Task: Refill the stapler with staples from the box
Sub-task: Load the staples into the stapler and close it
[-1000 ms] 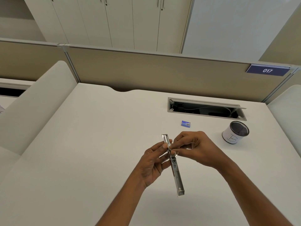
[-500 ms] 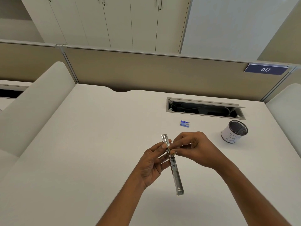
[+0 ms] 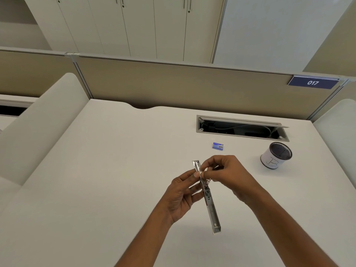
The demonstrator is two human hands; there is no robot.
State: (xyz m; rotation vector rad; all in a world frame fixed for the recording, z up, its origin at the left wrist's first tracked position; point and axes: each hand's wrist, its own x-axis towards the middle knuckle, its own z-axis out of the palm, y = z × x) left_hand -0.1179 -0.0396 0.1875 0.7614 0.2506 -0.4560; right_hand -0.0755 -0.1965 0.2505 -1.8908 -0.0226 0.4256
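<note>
Right hand point(image 3: 227, 173) fingertips pinched at stapler point(image 3: 207, 197) channel, staple strip too small to confirm. Left hand point(image 3: 181, 195) grips stapler mid-frame. Box point(image 3: 218, 146) above, on desk. Loading step, looks like; next needs strip seated straight.

Both hands are up over the middle of the white table point(image 3: 96, 180), working a long silver stapler point(image 3: 211, 207) that's opened out flat. Left hand point(image 3: 182, 195) grips it around the middle, right hand point(image 3: 227, 174) is pinching at the far half, can't tell exactly what's in the fingertips. Little blue staple box point(image 3: 218, 146) sits further back, near the open cable hatch point(image 3: 240, 128) by the far edge. A mesh pen cup point(image 3: 276, 155) sits toward the right edge.
</note>
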